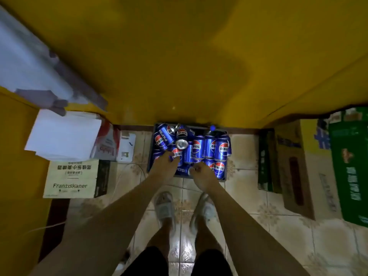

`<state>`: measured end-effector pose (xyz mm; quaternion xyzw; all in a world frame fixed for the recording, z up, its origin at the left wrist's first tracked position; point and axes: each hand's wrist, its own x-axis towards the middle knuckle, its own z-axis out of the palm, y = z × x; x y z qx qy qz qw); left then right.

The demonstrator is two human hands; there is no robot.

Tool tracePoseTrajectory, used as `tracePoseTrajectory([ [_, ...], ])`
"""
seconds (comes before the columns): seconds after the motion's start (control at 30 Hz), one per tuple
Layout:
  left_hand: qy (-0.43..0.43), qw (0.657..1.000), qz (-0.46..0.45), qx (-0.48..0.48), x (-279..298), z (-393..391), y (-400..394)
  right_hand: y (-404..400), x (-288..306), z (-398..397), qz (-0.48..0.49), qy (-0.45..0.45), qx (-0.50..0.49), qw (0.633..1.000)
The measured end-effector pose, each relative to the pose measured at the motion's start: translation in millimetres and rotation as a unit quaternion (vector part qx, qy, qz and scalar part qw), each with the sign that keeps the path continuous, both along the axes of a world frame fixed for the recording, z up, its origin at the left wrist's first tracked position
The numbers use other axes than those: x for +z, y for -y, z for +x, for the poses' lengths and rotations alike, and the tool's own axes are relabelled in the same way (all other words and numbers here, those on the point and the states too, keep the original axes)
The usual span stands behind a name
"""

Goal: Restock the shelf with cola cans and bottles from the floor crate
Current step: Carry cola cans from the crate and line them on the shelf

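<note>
A dark floor crate (150, 154) sits on the tiles against the yellow shelf unit (179, 66), filled with several blue cola cans (221, 147) and a dark bottle with a blue cap (212, 128) at its far right. My left hand (165, 166) reaches into the crate's near left side, its fingers curled round a blue can (177, 155). My right hand (201, 172) is at the crate's near edge, with its fingers curled round the end of a lying can (182, 169). Both arms stretch straight down.
Cardboard boxes (73, 178) and white packages (63, 134) are stacked on the left. Brown and green cartons (346, 168) stand on the right. My feet in slippers (165, 204) stand on the tiled floor just before the crate. A white cable runs along the floor at left.
</note>
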<state>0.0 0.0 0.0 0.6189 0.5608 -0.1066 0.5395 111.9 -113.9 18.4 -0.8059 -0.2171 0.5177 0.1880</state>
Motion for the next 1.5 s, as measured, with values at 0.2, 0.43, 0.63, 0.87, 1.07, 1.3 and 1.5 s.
tracePoseTrajectory([
  [0.2,-0.050,0.995,-0.088,-0.004,-94,31,-20,-9,-89,58,-0.088,-0.046,0.021,0.995],
  [0.43,-0.049,0.993,0.025,0.102,-169,70,-47,-25,-176,112,-0.105,0.012,0.042,0.993],
  [0.63,-0.049,0.994,0.054,0.083,-202,96,-59,-62,-206,102,-0.107,0.051,0.001,0.993],
  [0.87,-0.130,0.988,0.082,0.016,-227,118,-63,-70,-236,86,-0.116,0.160,-0.016,0.980],
  [1.07,-0.058,0.990,-0.003,0.127,-216,109,-79,-64,-241,87,-0.084,0.176,0.000,0.981],
  [1.3,0.115,0.899,-0.253,0.339,-138,57,-70,-51,-171,79,-0.014,0.059,-0.031,0.998],
  [1.5,0.260,0.796,-0.368,0.404,18,-11,-37,-37,-16,44,0.053,-0.120,-0.104,0.986],
])
